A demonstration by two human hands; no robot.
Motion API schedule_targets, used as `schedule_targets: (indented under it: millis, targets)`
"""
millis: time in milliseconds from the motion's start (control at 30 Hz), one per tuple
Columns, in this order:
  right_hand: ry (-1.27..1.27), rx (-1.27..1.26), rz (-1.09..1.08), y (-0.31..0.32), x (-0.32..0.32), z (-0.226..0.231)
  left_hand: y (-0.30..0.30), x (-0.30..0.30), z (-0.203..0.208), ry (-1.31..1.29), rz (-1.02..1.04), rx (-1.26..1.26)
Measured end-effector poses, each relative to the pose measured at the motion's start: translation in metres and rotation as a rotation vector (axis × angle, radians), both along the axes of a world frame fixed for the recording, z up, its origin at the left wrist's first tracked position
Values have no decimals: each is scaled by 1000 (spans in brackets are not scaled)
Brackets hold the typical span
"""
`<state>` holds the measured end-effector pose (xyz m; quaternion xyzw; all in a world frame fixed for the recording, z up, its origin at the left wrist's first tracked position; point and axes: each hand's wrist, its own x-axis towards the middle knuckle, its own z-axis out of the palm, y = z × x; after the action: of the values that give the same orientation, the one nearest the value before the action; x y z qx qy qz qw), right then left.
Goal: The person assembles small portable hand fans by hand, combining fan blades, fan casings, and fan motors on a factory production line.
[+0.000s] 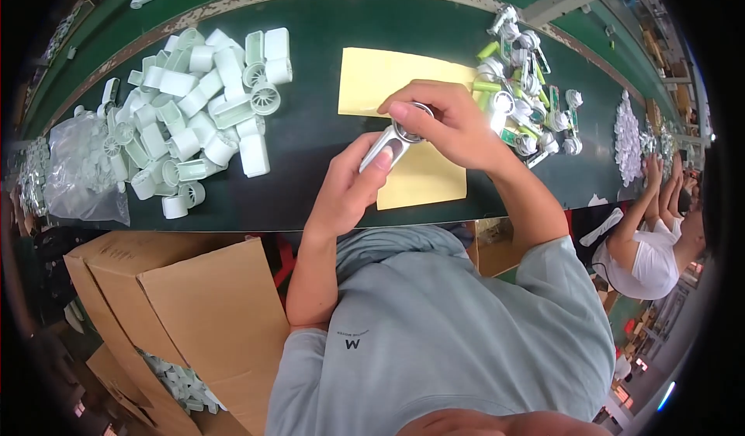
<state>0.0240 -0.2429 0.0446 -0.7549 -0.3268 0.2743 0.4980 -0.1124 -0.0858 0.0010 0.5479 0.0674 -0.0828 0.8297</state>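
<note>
My left hand (345,191) is closed round the handle of a small white plastic housing (398,149), its thumb lying along the handle. The housing has a dark-edged round ring at its upper end. From the right, my right hand (458,125) grips that ring, thumb on top and fingers curled behind it. The housing is tilted, ring away from me, over yellow paper sheets (423,191) on the dark green table. Whatever sits inside the ring is too small to make out.
Pale green plastic housings (198,86) lie heaped at left, next to a clear plastic bag (81,176) of parts. White-and-green assemblies with circuit boards (528,94) are piled at right. Cardboard boxes (209,304) stand below the table's left edge. A co-worker (656,257) sits far right.
</note>
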Motion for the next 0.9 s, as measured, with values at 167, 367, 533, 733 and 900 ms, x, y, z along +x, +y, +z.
schedule_targets:
  millis: [167,367,533,733,900]
  targets:
    - [2,16,34,-4,-1,-3,-7,-2,-7,-5,50,30]
    - [-9,53,40,-3,-1,-7,-10,-2,-14,-110,112,133]
    - [-10,44,29,-1,-5,-4,-8,-3,-8,-95,148,173]
    - [-20,59,35,2,-5,-3,-4,-4,-7,-49,156,160]
    - [-18,65,27,2,-5,-4,-5,-3,-6,-71,169,144]
